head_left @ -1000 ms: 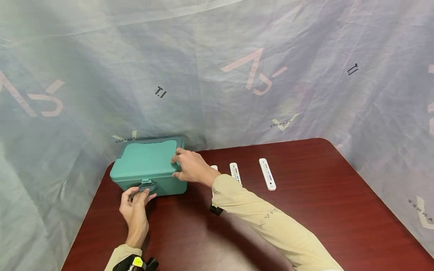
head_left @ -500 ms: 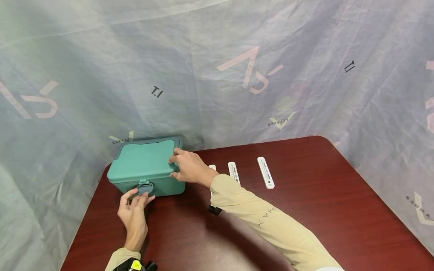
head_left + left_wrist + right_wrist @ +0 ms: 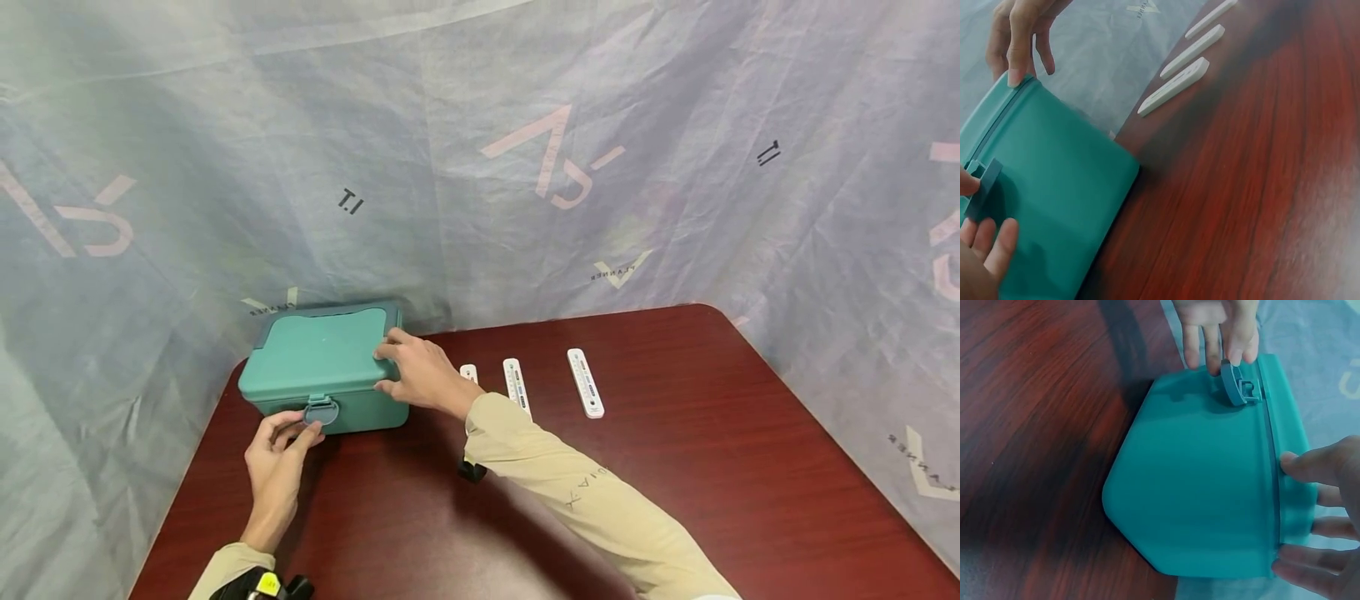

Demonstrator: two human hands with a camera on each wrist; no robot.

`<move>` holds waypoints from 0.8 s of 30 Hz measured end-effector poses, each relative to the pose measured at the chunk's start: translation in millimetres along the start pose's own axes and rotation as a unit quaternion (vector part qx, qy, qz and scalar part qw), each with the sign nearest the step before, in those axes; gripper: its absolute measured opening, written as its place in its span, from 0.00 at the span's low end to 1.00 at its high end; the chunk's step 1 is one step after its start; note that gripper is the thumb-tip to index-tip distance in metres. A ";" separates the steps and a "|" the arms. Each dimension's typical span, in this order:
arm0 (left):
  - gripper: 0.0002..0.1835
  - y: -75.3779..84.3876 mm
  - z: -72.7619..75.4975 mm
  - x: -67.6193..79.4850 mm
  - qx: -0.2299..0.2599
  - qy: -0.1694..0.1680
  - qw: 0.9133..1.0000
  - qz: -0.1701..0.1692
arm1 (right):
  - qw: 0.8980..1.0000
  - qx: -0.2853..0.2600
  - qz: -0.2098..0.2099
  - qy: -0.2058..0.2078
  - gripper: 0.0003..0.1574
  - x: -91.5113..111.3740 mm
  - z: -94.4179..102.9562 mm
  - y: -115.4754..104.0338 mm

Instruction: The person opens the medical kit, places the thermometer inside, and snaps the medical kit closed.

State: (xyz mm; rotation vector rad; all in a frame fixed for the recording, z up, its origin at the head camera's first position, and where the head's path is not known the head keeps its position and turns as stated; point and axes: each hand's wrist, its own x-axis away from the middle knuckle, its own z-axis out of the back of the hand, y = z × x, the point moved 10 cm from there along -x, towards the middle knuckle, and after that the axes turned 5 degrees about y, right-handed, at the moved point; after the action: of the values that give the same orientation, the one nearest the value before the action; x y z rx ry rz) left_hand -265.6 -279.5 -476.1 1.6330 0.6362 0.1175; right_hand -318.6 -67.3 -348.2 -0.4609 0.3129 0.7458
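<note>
A green lidded box (image 3: 318,354) with a grey-blue latch (image 3: 321,412) on its front sits at the table's back left, lid down. In the head view my left hand (image 3: 273,467) pinches the latch at its lower left edge. The right wrist view shows this latch (image 3: 1232,382) tilted out from the box front. My right hand (image 3: 429,375) holds the lid at its right end, the thumb (image 3: 1297,464) on the lid's front edge and the fingers over the top and side. The seam between lid and body looks closed.
Three white thermometer-like strips with printed scales lie right of the box: a right one (image 3: 585,383), a middle one (image 3: 516,385) and a left one (image 3: 468,372), partly behind my right wrist. A grey printed cloth (image 3: 450,167) hangs behind the dark red table (image 3: 712,467).
My left hand has shifted slightly left, and its fingers have moved from under the latch to its lower left edge. The latch shows more of its face. My right hand stays on the lid.
</note>
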 end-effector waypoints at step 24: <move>0.24 71.9 43.1 -17.6 -0.217 0.088 0.972 0.001 | 0.950 -0.280 -0.092 0.102 0.24 24.6 -3.0 16.5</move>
State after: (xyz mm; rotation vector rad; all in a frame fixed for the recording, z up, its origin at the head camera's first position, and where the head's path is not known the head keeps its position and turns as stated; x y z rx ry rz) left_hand -237.9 -327.9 -411.1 1.2072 0.6895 0.3806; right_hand -313.6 -44.0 -366.1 -1.0958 0.2423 0.5982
